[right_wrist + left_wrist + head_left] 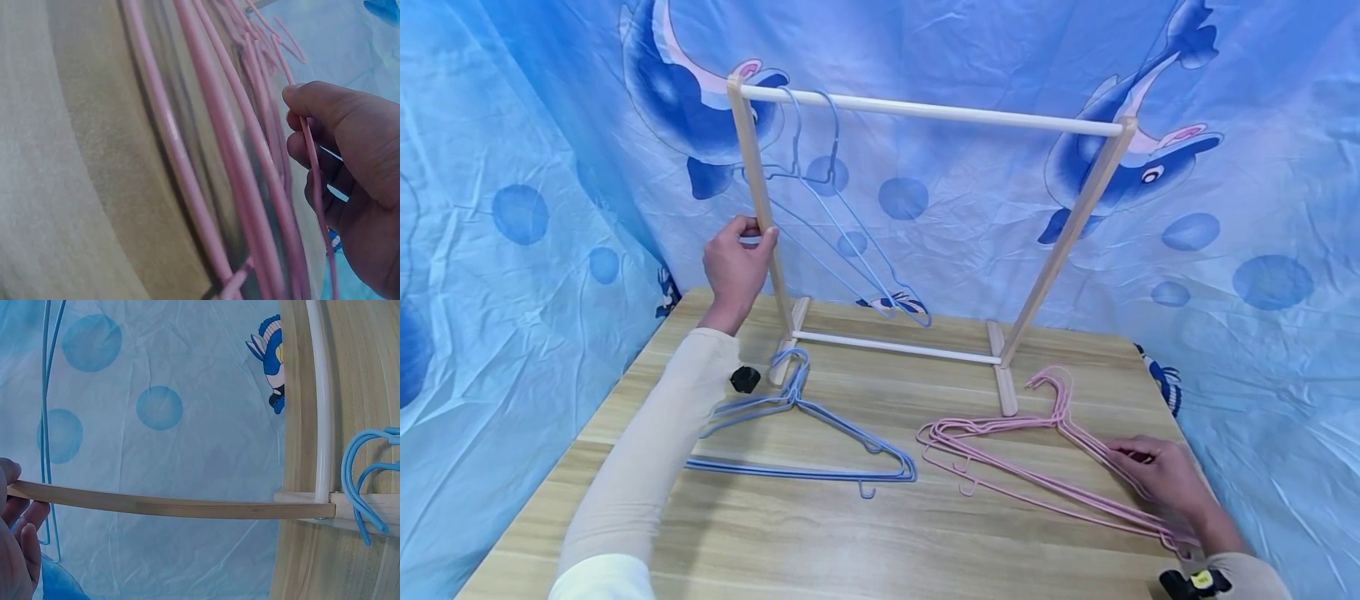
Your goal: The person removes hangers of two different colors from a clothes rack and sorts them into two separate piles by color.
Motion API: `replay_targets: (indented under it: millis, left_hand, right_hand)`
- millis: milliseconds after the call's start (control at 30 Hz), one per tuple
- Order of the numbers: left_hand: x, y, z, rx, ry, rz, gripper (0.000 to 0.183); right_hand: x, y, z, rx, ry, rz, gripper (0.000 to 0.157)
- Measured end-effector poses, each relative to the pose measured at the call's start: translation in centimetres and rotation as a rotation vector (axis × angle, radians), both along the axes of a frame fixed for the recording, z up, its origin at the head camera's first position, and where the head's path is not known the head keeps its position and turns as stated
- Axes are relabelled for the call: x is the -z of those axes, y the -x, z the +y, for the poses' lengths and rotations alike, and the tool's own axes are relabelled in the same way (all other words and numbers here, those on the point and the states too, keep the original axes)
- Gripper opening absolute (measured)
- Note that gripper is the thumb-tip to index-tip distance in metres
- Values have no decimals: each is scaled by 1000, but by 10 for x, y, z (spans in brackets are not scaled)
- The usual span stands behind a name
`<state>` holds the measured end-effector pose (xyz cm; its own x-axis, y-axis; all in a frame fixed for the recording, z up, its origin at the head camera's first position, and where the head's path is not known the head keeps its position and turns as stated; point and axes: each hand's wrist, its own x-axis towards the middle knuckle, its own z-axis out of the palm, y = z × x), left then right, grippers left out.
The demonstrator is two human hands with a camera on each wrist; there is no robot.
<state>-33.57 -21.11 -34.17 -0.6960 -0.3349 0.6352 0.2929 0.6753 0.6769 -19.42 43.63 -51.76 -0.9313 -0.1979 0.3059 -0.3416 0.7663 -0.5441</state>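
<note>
My left hand (739, 260) grips the left wooden post (751, 158) of a small garment rack, thumb on one side and fingers on the other. Two blue hangers (835, 218) hang from the rack's white top rail (940, 109), near its left end. On the right of the table, my right hand (1157, 471) pinches one pink hanger (315, 181) by its sloping arm. That hanger is slightly raised off the other pink hangers (1000, 479), which lie in an overlapping pile. Several blue hangers (850, 429) lie stacked on the table below my left arm.
A wooden table (820, 542) carries the rack, whose lower white rail (895, 347) joins two wooden feet (1006, 392). Blue curtains (1262, 208) printed with dolphins surround the table at the back and sides. Black wrist devices (746, 379) sit at both sleeves.
</note>
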Motion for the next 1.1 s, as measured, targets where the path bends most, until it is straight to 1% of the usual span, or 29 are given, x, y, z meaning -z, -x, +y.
replay_targets:
  millis: [100,200,300,367,433,500,600,767,833,933,1100]
  left_hand:
    - [0,0,0,-1,0,-5,31]
    - [0,0,0,-4,-3,-4,30]
    - [-1,1,-1,-4,-3,3,29]
    - [-1,1,-1,-4,-1,6,29]
    - [-1,1,-1,-2,-1,8,29]
    - [-1,1,-1,0,-2,6,29]
    - [-1,1,-1,1,-1,3,28]
    - [0,2,0,-1,-1,6,27]
    - [1,2,1,-1,-4,7,27]
    - [1,2,1,0,-7,5,29]
    - [1,3,1,-5,-7,7,27]
  right_hand:
    - [2,2,-2,15,-10,-14,13]
    - [1,3,-3,41,-27,-52,11]
    - [-5,3,-4,64,-42,-114,16]
    - [-11,4,-4,69,-31,-125,21]
    - [-19,7,-6,63,-24,-113,23]
    - [-28,10,-9,52,-8,-71,21]
    - [-47,16,-19,37,-12,-42,22]
    - [-77,23,-45,46,-8,-49,28]
    - [-89,25,-58,57,17,-70,33]
    - [-106,30,-78,70,96,-113,41]
    - [-126,40,-116,82,316,-181,52]
